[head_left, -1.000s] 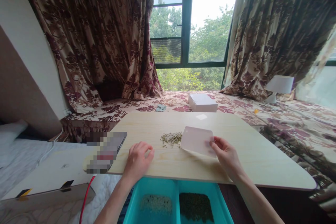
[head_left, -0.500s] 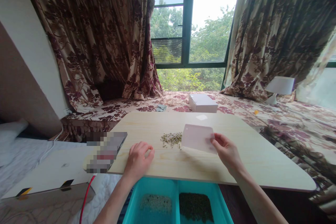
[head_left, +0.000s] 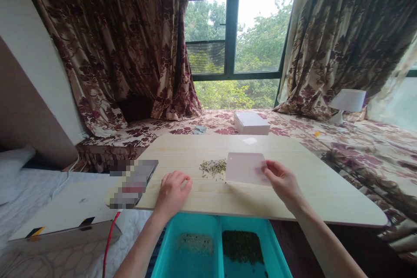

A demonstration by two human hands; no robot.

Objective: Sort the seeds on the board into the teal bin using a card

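The left hand (head_left: 173, 190) rests on the pale wood-grain tabletop (head_left: 329, 195), fingers curled under (whether that grip is closed or apart, I cannot tell). Below the near edge, a turquoise two-compartment tray (head_left: 221, 247) holds pale grains (head_left: 195, 242) left and dark green grains (head_left: 243, 245) right. A loose pile of small greenish seeds (head_left: 213, 167) lies on the tabletop; just beside it, a translucent whitish rectangular sheet (head_left: 244, 168) is clamped at its right edge in the right hand's (head_left: 282, 183) grip.

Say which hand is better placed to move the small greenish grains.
Probably the right hand: it holds the translucent, flat plastic sheet beside the grains; the left hand rests on the pale wooden table, apart from them.
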